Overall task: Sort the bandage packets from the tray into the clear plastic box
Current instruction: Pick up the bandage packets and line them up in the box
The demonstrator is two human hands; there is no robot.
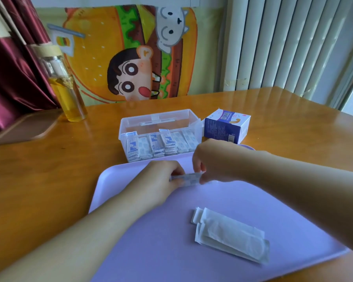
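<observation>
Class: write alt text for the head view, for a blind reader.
Left hand and right hand pinch one small bandage packet between them over a lilac tray, beside a clear plastic box holding rows of packets. Larger white packets lie on the tray; a blue carton stands beside the box.

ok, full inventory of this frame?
table: one, orange-brown wood, under everything
tray: one, lilac, near centre
box: one, clear, behind tray
boxed packets: many, white-blue, upright in box
loose packets: a few overlapping, white, on tray
held packet: one, white, above tray
carton: one, blue-white, right of box
bottle: one, clear with yellow liquid, back left
curtain: one, maroon, far left
poster: one, burger cartoon, back wall
slatted panel: one, white, back right
left hand: pinches held packet
right hand: pinches held packet
</observation>
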